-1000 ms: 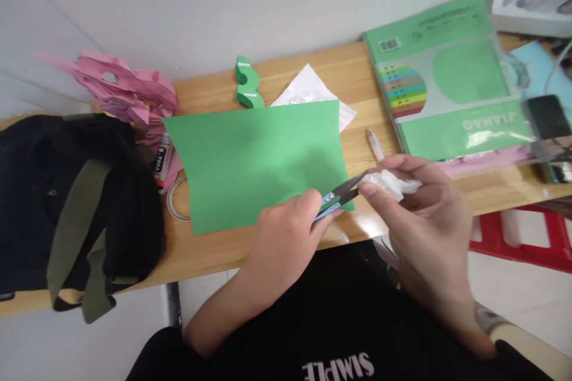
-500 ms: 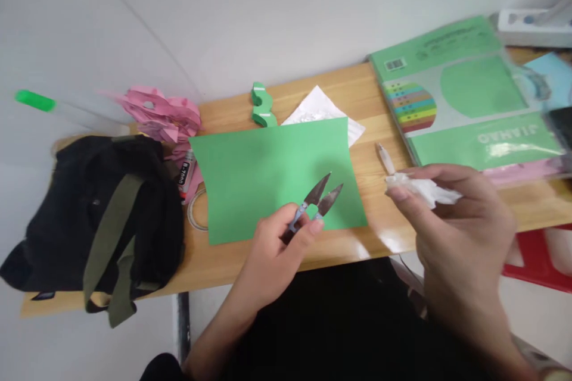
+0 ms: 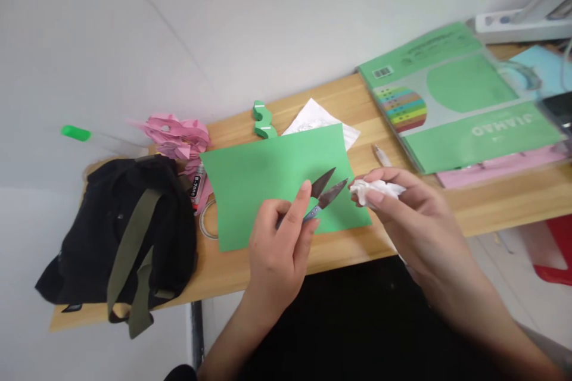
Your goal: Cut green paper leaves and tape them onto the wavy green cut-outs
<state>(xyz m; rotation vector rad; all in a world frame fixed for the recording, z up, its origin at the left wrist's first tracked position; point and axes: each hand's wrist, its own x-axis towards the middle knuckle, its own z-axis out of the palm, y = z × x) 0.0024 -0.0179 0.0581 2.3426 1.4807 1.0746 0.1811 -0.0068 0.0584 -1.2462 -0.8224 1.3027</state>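
Note:
My left hand [image 3: 279, 244] is closed around a pair of thread snips [image 3: 329, 195], blades apart and pointing up and to the right. Between the thumb and fingers of my right hand [image 3: 411, 214] is a crumpled white tissue [image 3: 378, 190], close to the blade tips. Below both hands, a sheet of green paper [image 3: 259, 184] lies on the wooden table. Just behind the tissue rests a pen with a clear barrel [image 3: 381, 155], partly hidden by my right hand.
A black bag [image 3: 129, 238] with olive straps sits at the left, beside pink paper pieces [image 3: 179, 137], a glue tube [image 3: 197, 184] and a tape roll [image 3: 206, 220]. Behind the sheet are a wavy green piece [image 3: 263, 121] and white paper [image 3: 313, 114]. A green paper pack [image 3: 460, 95] lies right.
My right hand has moved left with the tissue, closer to the snips. My left thumb or finger has lifted over the handles, and the snips have turned a little. The view has shifted slightly.

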